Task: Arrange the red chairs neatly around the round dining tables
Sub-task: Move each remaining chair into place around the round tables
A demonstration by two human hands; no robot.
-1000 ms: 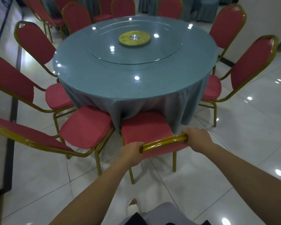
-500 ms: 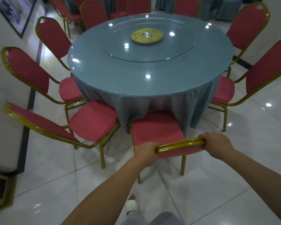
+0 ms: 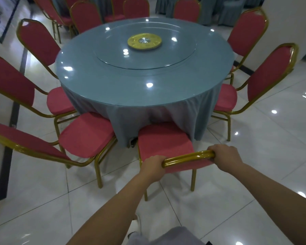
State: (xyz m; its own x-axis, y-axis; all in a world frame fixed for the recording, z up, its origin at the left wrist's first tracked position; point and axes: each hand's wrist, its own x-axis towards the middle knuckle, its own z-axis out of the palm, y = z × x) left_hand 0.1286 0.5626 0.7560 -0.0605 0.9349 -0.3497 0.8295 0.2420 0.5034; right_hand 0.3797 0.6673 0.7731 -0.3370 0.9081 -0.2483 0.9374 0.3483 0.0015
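**Q:** Where had you got to with the seating?

**A:** I had both hands on one red chair [image 3: 165, 142], the near one, right in front of me. My left hand [image 3: 153, 165] was wrapped round the left end of its gold top rail [image 3: 187, 158] and my right hand [image 3: 224, 155] clamped round the right end, well apart from each other. The front of the seat was already tucked under the hanging grey cloth [image 3: 131, 112] of the round desk [image 3: 145, 82], so I judged that chair nearly home.

**Q:** And the rest of the ring?

**A:** Mostly in place, as far as I could see. Two chairs on the right [image 3: 270, 76] faced in with their seats at the cloth. On the left, one chair [image 3: 12, 82] sat close in. The near-left chair [image 3: 86, 133] looked turned at an angle, its seat just beside mine, so I reckoned it wanted squaring up. The gap between my chair and the right pair also looked wider than the others.

**Q:** The far side?

**A:** Chair backs [image 3: 136, 7] showed beyond the desk, but I couldn't tell how straight they stood.
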